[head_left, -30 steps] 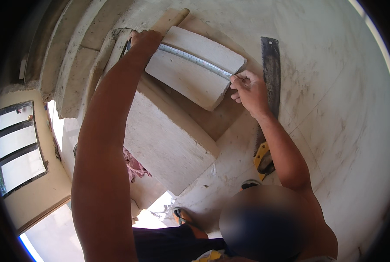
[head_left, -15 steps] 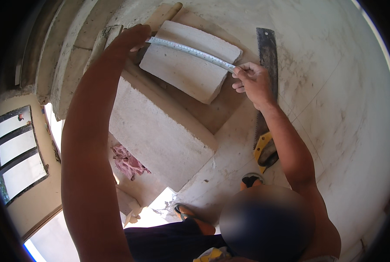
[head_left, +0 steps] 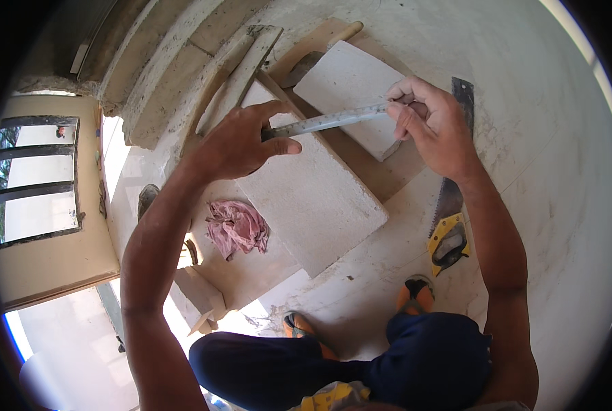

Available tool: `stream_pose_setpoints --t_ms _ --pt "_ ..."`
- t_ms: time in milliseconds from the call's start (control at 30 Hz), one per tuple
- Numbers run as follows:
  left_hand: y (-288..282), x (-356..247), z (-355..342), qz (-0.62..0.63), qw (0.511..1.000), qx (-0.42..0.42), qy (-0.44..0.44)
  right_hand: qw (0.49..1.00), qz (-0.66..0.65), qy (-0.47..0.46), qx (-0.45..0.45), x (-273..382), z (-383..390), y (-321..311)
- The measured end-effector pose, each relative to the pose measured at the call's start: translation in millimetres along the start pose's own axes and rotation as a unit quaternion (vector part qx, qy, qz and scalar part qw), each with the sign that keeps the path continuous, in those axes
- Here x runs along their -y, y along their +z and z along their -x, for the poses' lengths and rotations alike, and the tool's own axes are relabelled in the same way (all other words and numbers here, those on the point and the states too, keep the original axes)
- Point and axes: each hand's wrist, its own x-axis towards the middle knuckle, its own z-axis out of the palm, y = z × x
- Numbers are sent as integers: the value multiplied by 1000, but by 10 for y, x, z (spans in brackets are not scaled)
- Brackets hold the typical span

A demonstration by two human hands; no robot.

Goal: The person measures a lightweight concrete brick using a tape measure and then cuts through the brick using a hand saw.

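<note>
A pale tape measure blade (head_left: 333, 120) stretches between my two hands, raised above the blocks. My left hand (head_left: 241, 140) is closed around its left end, where a dark part shows; the rest of what sits in that palm is hidden. At the other end, my right hand (head_left: 432, 127) pinches the blade between thumb and fingers. Below lie a large whitish block (head_left: 313, 198) and, beyond it, a smaller whitish block (head_left: 350, 82), partly covered by the tape and my right hand.
A handsaw (head_left: 450, 236) with a yellow handle lies right of the blocks. Behind the large block is a trowel (head_left: 302, 68). A pink cloth (head_left: 237, 229) lies to its left. Concrete steps (head_left: 176, 61) rise at the far left. My sandalled feet (head_left: 415, 294) stand close by.
Both hands have lifted the tape off the smaller block and drawn it back nearer to me. The stretch between my hands looks tilted the other way. My view has shifted too.
</note>
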Motion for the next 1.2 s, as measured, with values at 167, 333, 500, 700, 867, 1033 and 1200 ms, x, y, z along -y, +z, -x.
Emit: stream_pose_setpoints --t_ms 167,333,500,700,867,1033,1200 --pt "786 336 1068 228 967 10 -114 947 108 -125 275 381 -87 1230" --pt "2384 1484 1993 101 960 -255 -62 840 327 -173 398 409 -794 2308" --pt "3162 1889 2404 147 898 -288 -298 879 412 -84 223 168 -2063 3161" --pt "4204 2170 2813 59 908 -318 -265 939 299 121 121 250 -2341 4074" --pt "4152 2071 2402 17 909 -319 -266 969 230 90 2 -173 -2696 3747" --pt "4146 2059 2537 19 897 -290 -333 987 147 71 19 113 -2534 3289" --pt "4173 2143 2615 8 892 -333 -304 962 262 42 62 502 -2413 1764"
